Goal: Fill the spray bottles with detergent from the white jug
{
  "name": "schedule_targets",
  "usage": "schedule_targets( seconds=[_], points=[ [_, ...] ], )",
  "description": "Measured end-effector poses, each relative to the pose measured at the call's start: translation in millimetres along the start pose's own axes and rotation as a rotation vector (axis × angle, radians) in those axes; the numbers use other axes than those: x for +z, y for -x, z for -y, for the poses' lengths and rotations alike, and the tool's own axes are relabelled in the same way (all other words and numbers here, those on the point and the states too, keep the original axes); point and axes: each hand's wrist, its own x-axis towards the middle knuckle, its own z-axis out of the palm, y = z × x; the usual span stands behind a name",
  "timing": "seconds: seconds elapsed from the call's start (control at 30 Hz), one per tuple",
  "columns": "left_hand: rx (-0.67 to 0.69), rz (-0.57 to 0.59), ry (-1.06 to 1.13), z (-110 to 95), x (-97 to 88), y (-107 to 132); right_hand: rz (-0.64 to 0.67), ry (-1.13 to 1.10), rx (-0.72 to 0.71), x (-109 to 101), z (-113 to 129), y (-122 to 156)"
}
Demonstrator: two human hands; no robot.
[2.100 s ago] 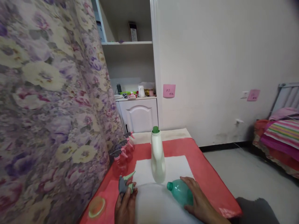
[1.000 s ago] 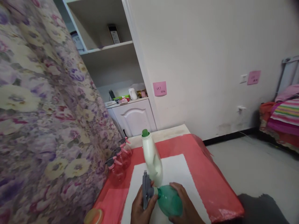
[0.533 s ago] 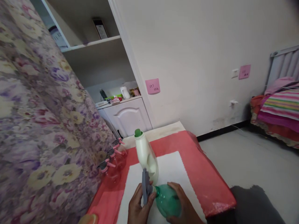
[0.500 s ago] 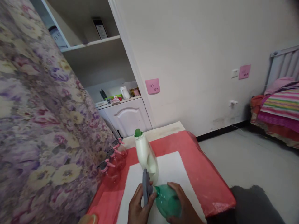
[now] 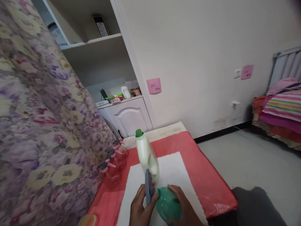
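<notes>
A green see-through spray bottle [image 5: 168, 204] lies tilted over the white cloth, its neck pointing left. My right hand [image 5: 184, 207] is wrapped round the bottle's body. At the neck, my left hand [image 5: 143, 205] grips the grey spray head [image 5: 148, 186] between thumb and fingers. Whether the head is screwed tight on the neck I cannot tell. Just beyond both hands stands a pale green jug-like bottle [image 5: 144, 150] with a handle, uncapped, with a green spout in its mouth.
Several clear spray bottles with pink-and-black heads [image 5: 113, 174] stand at the table's left edge by the floral curtain [image 5: 54, 141]. A white cloth [image 5: 174, 163] lies on the red table cover [image 5: 207, 179]. A round orange-and-tan object [image 5: 90, 220] shows at the front left.
My left hand and the grey spray head have shifted slightly to the right, and the head's angle has turned a little. My right hand keeps its hold on the green bottle.
</notes>
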Motion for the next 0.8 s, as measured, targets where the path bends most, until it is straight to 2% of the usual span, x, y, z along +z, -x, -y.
schedule_targets(
  seconds=[0.13,0.33,0.63,0.8],
  points=[
    [-0.016,0.003,0.014,-2,2.2,1,0.000,-0.020,-0.029,1,3,1],
    [-0.050,-0.014,0.051,2,2.1,3,0.001,-0.041,0.005,5,1,3],
    [-0.071,-0.040,0.119,13,7.2,3,-0.097,-0.066,-0.154,20,-25,14],
    [-0.110,-0.016,0.153,13,7.7,2,-0.183,-0.059,-0.122,31,-28,17]
  ],
)
